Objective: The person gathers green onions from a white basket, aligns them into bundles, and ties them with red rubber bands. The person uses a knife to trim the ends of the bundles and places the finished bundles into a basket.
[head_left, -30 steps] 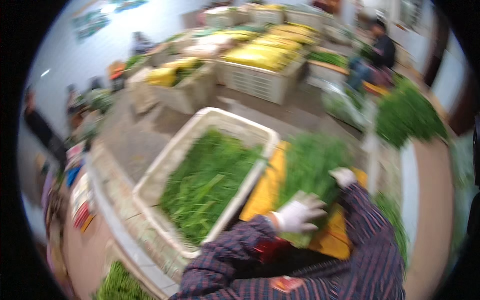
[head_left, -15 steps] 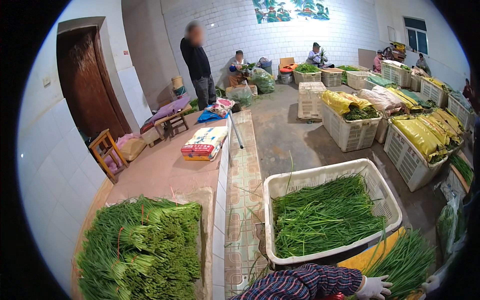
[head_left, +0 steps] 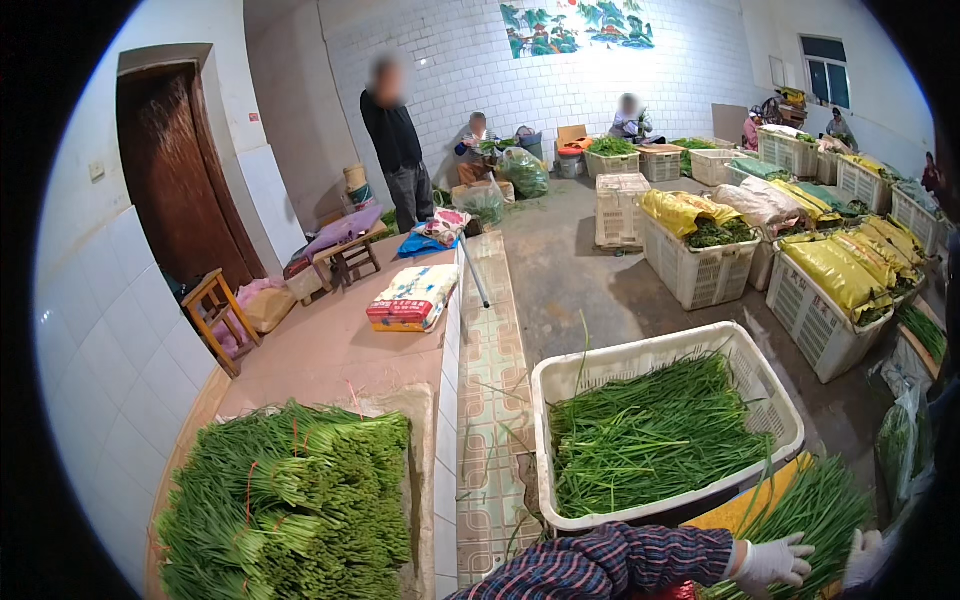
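My left hand (head_left: 775, 563), in a white glove under a plaid sleeve, lies at the lower right with its fingers spread over a pile of loose green chives (head_left: 815, 507). At the right side of the same pile is my right hand (head_left: 862, 557), also white-gloved and partly lost toward the dark rim; its visible fingers look apart against the stalks. Under the pile shows a yellow-orange sheet (head_left: 735, 508). Just beyond my left arm stands a white plastic crate (head_left: 543, 440) holding more loose chives (head_left: 650, 435).
Bundled chives (head_left: 300, 500) tied with red bands are stacked on the raised ledge at left. A red-and-white package (head_left: 412, 298) lies farther along it. White crates (head_left: 690, 268) with yellow covers line the right. A person (head_left: 395, 150) stands beyond the ledge; others sit farther back.
My left hand has shifted slightly right and up over the chives. My right hand has come further into view beside the pile. The whole view has tilted a little.
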### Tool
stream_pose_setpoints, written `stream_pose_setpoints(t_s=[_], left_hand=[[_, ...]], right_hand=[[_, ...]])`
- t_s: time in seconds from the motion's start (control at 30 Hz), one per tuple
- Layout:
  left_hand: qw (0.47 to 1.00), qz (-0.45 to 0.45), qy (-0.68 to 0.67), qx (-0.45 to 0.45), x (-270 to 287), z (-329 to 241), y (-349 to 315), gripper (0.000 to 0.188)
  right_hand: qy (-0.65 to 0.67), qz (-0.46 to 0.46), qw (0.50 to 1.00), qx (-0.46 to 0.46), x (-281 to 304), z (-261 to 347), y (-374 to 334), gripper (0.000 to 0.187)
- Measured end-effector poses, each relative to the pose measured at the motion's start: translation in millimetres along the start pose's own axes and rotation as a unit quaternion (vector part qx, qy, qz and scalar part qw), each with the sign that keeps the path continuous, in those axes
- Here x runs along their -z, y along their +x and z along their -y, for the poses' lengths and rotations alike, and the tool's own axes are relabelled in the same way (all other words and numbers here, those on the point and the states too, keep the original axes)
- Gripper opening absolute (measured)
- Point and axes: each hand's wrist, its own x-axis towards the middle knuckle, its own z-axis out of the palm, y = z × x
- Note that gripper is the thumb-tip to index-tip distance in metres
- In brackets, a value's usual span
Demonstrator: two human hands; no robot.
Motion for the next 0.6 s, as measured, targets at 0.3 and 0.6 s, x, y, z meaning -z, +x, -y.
stream_pose_setpoints(t_s=[0.3, 0.6], left_hand=[[0.925, -0.257, 0.029, 0.279, 101, -31, -138, 0.013], [0.789, -0.314, -0.125, 0.514, 81, -134, -256, 0.030]], right_hand=[[0.604, 0.189, 0.749, 0.197, 6, 169, -115, 0.011], [0.700, 0.581, 0.414, -0.006, -77, 210, -163, 0.010]])
